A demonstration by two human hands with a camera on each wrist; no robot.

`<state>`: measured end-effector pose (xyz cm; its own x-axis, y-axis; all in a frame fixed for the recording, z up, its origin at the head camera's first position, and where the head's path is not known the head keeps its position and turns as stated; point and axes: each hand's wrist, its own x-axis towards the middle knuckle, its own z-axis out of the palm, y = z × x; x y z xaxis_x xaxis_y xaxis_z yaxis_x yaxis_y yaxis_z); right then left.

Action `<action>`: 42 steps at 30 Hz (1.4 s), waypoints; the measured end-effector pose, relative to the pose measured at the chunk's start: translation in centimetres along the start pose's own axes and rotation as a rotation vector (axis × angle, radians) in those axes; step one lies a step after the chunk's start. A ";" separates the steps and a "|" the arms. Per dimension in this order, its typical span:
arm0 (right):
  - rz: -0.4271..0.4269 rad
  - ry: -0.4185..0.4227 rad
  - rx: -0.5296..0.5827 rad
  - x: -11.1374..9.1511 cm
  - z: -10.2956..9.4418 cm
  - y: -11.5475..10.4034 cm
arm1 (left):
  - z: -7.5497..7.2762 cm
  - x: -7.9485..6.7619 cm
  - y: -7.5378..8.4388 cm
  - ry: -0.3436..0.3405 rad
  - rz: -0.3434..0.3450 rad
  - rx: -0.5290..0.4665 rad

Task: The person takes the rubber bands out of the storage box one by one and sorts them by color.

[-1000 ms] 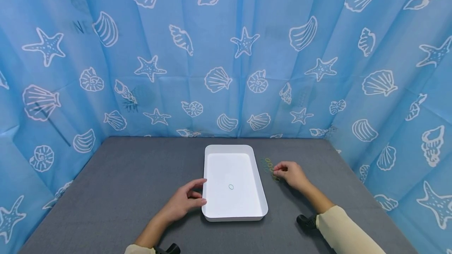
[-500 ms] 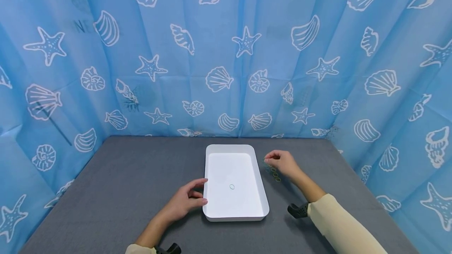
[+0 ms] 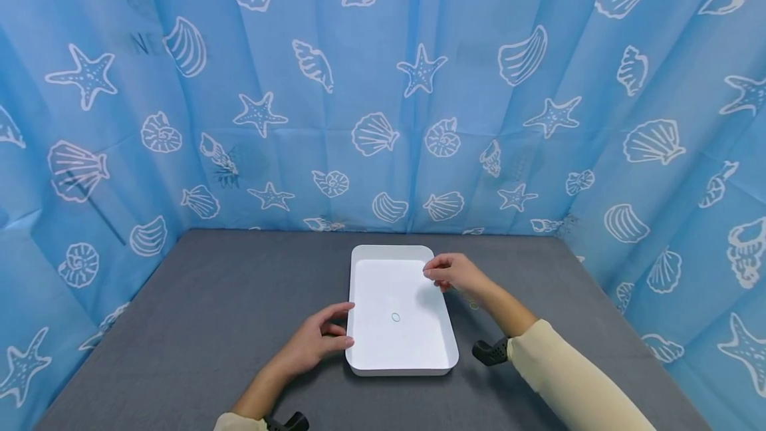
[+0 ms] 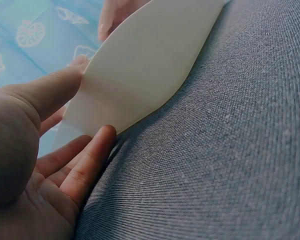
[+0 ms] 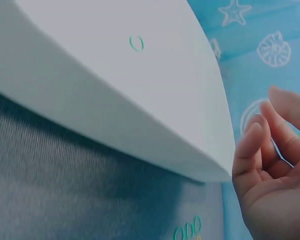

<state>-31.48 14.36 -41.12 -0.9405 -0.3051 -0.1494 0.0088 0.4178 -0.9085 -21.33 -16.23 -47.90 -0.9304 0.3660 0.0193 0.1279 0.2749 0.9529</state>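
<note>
A white rectangular tray [image 3: 391, 358] lies on the grey tabletop, with one thin green ring [image 3: 392, 316], like a small rubber band, on its floor. My left hand [image 3: 308, 344] touches the tray's left side. The left wrist view shows one digit at the rim and other fingertips low on the outer wall. Over the tray's far right corner hovers my right hand [image 3: 457, 273], its thumb and fingers bent toward one another. No ring shows at its fingertips in the right wrist view, and I cannot tell whether a thin one is held.
Right of the tray, partly behind the right forearm, lie more rings. The right wrist view shows three green rings [image 5: 189, 230] and a bit of a yellow ring [image 5: 199, 238]. A blue seashell curtain [image 3: 323, 118] rises behind the table [image 3: 251, 265] and at both sides.
My right hand has moved from the yellow rings up past the far end of the rows, then left over the tray's rim. My left hand has stayed at the tray's side.
</note>
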 end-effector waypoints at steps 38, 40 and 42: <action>-0.144 -0.443 -0.497 1.7 6.3 -0.6 | 0.1 0.1 0.0 0.003 -0.014 -0.005; -0.153 -0.454 -0.512 1.6 6.4 -0.6 | 0.1 0.0 0.1 0.004 -0.014 -0.004; -0.165 -0.462 -0.534 1.5 6.4 -0.7 | 0.1 0.0 0.1 0.003 -0.014 -0.003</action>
<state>-30.77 8.14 -43.23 -0.6749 -0.6814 -0.2832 -0.3989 0.6598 -0.6368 -21.32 -16.11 -47.87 -0.9331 0.3596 0.0073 0.1143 0.2774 0.9539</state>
